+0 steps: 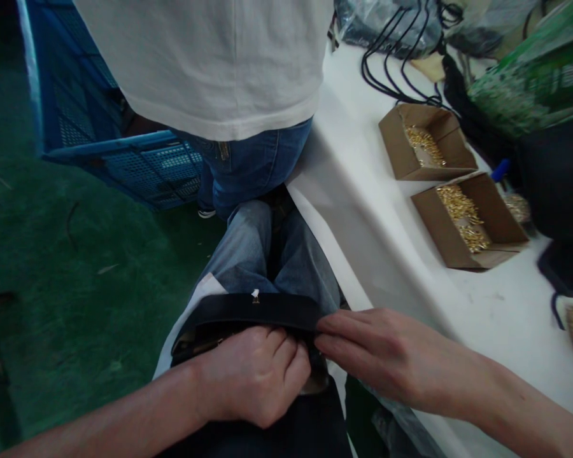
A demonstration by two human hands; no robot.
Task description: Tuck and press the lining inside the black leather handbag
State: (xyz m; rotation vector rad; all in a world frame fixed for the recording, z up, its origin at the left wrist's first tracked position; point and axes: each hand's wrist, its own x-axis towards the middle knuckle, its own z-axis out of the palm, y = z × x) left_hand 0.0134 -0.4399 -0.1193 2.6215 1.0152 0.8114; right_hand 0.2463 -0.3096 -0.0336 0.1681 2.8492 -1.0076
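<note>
The left hand [265, 375] curls at the black bag's [286, 432] opening, its fingertips and any hold hidden, while the right hand's [386, 350] grip pinches the flap's [281, 308] worktop-side [487, 318] end.

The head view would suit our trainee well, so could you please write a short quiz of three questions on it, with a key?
1. What lies in the cardboard box nearer the hands?
A) blue pens
B) small gold-coloured pieces
C) black buttons

2. True or false: the right hand is at the edge of the black flap.

3. Fill in the missing colour: the floor beside the blue crate is ____.

Key: 1 B; 2 true; 3 green.
</note>
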